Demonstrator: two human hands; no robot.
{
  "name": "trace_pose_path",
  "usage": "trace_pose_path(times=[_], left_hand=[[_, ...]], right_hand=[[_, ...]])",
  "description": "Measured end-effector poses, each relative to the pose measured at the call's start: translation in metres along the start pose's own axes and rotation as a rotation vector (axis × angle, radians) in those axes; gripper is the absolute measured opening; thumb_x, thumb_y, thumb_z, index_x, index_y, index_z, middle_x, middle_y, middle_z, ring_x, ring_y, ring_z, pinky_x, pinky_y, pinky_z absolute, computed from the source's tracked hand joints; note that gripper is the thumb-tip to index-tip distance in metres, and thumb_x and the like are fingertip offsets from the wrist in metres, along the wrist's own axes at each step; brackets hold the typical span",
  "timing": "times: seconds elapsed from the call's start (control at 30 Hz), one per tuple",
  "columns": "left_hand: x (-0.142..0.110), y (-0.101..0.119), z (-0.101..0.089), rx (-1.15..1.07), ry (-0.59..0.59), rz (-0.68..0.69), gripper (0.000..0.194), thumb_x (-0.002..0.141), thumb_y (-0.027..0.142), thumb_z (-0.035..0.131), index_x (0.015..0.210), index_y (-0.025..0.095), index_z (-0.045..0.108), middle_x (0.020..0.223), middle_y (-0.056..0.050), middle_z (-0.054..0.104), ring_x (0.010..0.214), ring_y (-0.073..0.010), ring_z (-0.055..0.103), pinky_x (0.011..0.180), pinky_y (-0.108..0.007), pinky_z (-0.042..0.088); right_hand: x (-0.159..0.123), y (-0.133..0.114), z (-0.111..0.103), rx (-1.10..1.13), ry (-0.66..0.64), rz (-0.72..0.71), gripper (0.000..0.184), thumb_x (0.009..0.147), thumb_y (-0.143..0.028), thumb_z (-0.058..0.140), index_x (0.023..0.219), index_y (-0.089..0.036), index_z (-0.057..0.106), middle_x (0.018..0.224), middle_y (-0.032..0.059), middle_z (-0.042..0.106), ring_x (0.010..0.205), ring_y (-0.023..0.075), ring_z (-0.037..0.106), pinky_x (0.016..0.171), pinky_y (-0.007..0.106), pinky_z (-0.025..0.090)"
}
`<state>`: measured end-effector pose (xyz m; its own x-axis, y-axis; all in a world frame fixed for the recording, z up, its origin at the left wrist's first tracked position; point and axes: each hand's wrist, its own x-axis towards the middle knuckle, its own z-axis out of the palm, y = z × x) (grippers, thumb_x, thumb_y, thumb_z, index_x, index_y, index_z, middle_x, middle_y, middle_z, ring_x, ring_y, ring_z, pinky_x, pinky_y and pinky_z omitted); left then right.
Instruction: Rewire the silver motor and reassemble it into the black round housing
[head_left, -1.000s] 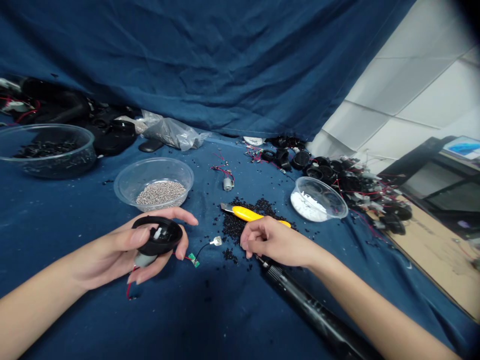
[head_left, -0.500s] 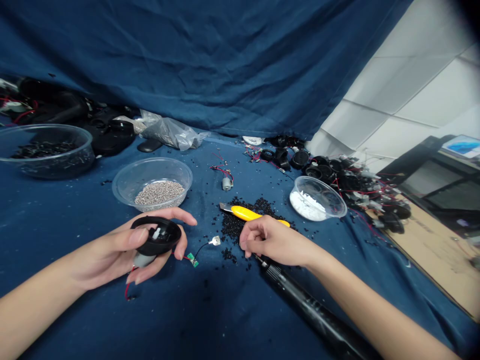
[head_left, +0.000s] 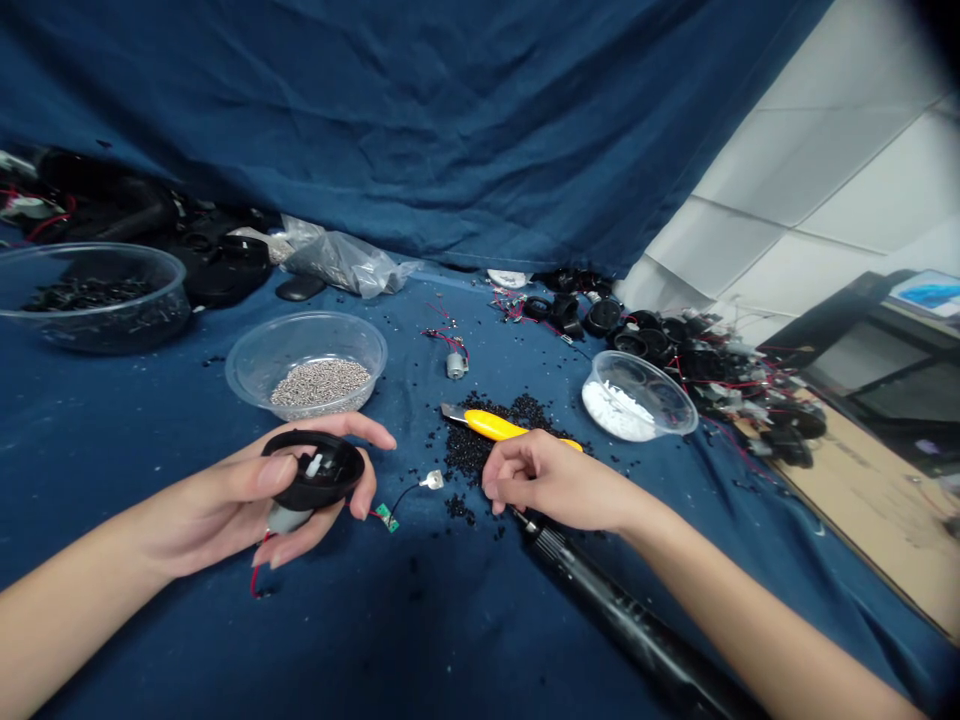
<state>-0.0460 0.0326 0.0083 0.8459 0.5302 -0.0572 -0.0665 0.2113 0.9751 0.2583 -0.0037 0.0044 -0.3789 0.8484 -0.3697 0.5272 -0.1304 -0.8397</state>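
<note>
On a tabletop covered in creased dark-blue cloth [head_left: 150,470], centre front: one left hand [head_left: 214,500], fingers curled up around and holding a black round plastic shell [head_left: 315,470], hollow side up. Beneath the shell sits a small silver cylindrical motor [head_left: 286,518], with a red wire [head_left: 256,578] hanging below it. Just right of the left hand lie a tiny green circuit board [head_left: 385,517] and a thin black wire [head_left: 409,490] ending in a small silver terminal [head_left: 431,480].

One right hand [head_left: 555,482], fingers loosely curled, rests just in front of a yellow utility knife [head_left: 495,427]. Whether it grips anything is hard to tell from this view. The tip of a long black ribbed tool [head_left: 622,620], possibly a soldering pen, lies beneath it. The knife rests on a scattered heap of black granules [head_left: 476,450].

Farther back: a clear plastic bowl of grey pellets [head_left: 306,340], a clear plastic bowl of white granules [head_left: 637,385], a loose silver motor with red wires [head_left: 455,366], and a clear plastic bowl of black pieces [head_left: 97,325]. Back right, black shells with red wires [head_left: 675,350] lie in a heap.
</note>
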Motion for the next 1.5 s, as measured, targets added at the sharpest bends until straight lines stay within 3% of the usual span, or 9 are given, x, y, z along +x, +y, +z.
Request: trace_pose_path(times=[0.23,0.4,0.6,0.73,0.9,1.1,1.23,1.4,1.5], left_hand=[[-0.001,-0.002,-0.001,-0.218,-0.045,-0.027,0.050,0.087,0.054,0.061,0.130,0.029,0.056,0.099,-0.002,0.065,0.051,-0.0032,0.048,0.045,-0.012,0.036],[0.000,-0.005,-0.003,-0.243,-0.071,-0.024,0.053,0.087,0.052,0.063,0.132,0.027,0.054,0.100,-0.006,0.064,0.052,-0.0051,0.049,0.044,-0.014,0.035],[0.001,-0.004,-0.002,-0.225,-0.054,-0.029,0.053,0.086,0.053,0.063,0.131,0.027,0.056,0.099,-0.006,0.064,0.051,-0.0053,0.047,0.044,-0.015,0.035],[0.000,-0.004,0.001,-0.206,-0.034,-0.037,0.055,0.085,0.055,0.062,0.132,0.027,0.056,0.098,-0.005,0.063,0.050,-0.0060,0.047,0.043,-0.016,0.036],[-0.004,-0.006,0.004,-0.228,0.040,-0.010,0.053,0.085,0.054,0.059,0.131,0.027,0.057,0.095,-0.004,0.063,0.049,-0.0046,0.042,0.043,-0.015,0.037],[-0.002,-0.008,-0.003,-0.183,-0.059,-0.023,0.054,0.086,0.058,0.058,0.134,0.033,0.054,0.100,-0.002,0.064,0.052,-0.0042,0.045,0.045,-0.013,0.038],[-0.001,-0.005,-0.004,-0.157,-0.077,-0.004,0.052,0.087,0.054,0.059,0.133,0.030,0.055,0.100,-0.003,0.064,0.053,-0.0057,0.048,0.045,-0.015,0.038],[0.003,-0.003,0.007,0.078,0.117,0.081,0.058,0.078,0.042,0.074,0.130,0.029,0.050,0.099,-0.002,0.065,0.057,-0.0075,0.054,0.049,-0.016,0.044],[0.007,-0.004,0.022,0.419,0.276,0.094,0.066,0.069,0.029,0.082,0.127,0.027,0.049,0.099,-0.001,0.066,0.073,-0.0143,0.064,0.067,-0.023,0.052]], right_hand=[[-0.005,-0.004,-0.005,-0.006,-0.023,-0.011,0.005,0.081,-0.014,0.060,0.084,-0.015,0.064,0.076,0.0022,0.069,0.067,0.0127,0.058,0.061,0.022,0.043],[-0.025,-0.011,-0.013,0.102,0.091,-0.085,0.013,0.089,-0.027,0.065,0.084,-0.016,0.069,0.074,0.0001,0.062,0.063,0.0093,0.050,0.058,0.020,0.038],[-0.041,-0.016,0.005,0.937,-0.260,-0.476,0.035,0.077,-0.040,0.079,0.059,-0.019,0.057,0.050,-0.0069,0.040,0.042,0.0054,0.032,0.042,0.018,0.029],[-0.033,-0.017,0.012,0.950,-0.430,-0.655,0.045,0.071,-0.050,0.082,0.057,-0.021,0.049,0.046,-0.0079,0.038,0.041,0.0060,0.035,0.043,0.016,0.033],[-0.029,-0.009,0.008,0.866,-0.564,-0.700,0.052,0.061,-0.068,0.080,0.067,-0.021,0.058,0.052,-0.0042,0.050,0.046,0.0081,0.043,0.047,0.018,0.037],[-0.032,-0.006,0.005,0.764,-0.526,-0.528,0.057,0.053,-0.073,0.080,0.062,-0.021,0.057,0.052,-0.0036,0.052,0.044,0.0079,0.042,0.044,0.021,0.035],[-0.051,-0.005,-0.003,0.671,-0.380,-0.350,0.045,0.062,-0.052,0.086,0.062,-0.020,0.055,0.057,-0.0033,0.051,0.047,0.0082,0.042,0.046,0.021,0.033],[-0.115,0.019,-0.017,0.178,-0.016,0.077,0.038,0.080,-0.050,0.074,0.070,-0.019,0.053,0.066,-0.0020,0.050,0.060,0.0113,0.042,0.057,0.024,0.035],[-0.145,0.036,-0.011,-0.229,0.217,0.208,0.025,0.083,-0.046,0.070,0.087,-0.023,0.062,0.084,0.0033,0.062,0.078,0.0190,0.056,0.070,0.026,0.046]])
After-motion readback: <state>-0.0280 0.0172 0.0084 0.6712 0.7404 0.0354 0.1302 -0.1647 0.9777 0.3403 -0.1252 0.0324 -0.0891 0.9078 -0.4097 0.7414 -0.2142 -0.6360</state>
